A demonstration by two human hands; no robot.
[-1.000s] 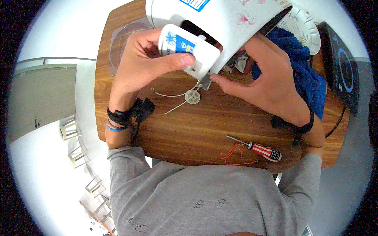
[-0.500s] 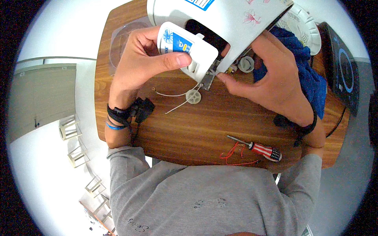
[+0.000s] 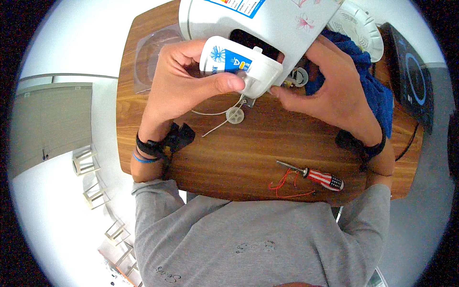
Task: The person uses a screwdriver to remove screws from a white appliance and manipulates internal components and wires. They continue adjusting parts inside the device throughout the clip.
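My left hand (image 3: 184, 88) is closed on a white plastic front panel (image 3: 270, 71) with a blue label, its thumb lying across the face. The panel overlaps the dark opening of a large white appliance housing (image 3: 282, 21), which has a pink flower print. My right hand (image 3: 337, 91) grips the near right corner of that housing, with the thumb at the edge and the fingers partly hidden behind. Below the panel, thin white wires (image 3: 210, 114) run beside a small pale spoked wheel (image 3: 234, 115). A white ring-shaped part (image 3: 301, 76) sits under the housing's edge.
A screwdriver (image 3: 325, 179) with a striped handle lies near the front edge beside red wires (image 3: 287, 186). To the right are a blue cloth (image 3: 380, 103), a white slotted plastic dish (image 3: 368, 31) and a black flat cooktop (image 3: 411, 76). A clear plastic piece (image 3: 148, 57) rests at left.
The panel and my left hand have moved right, closer to the housing's corner, and the panel now covers more there. My right hand keeps hold of the housing.
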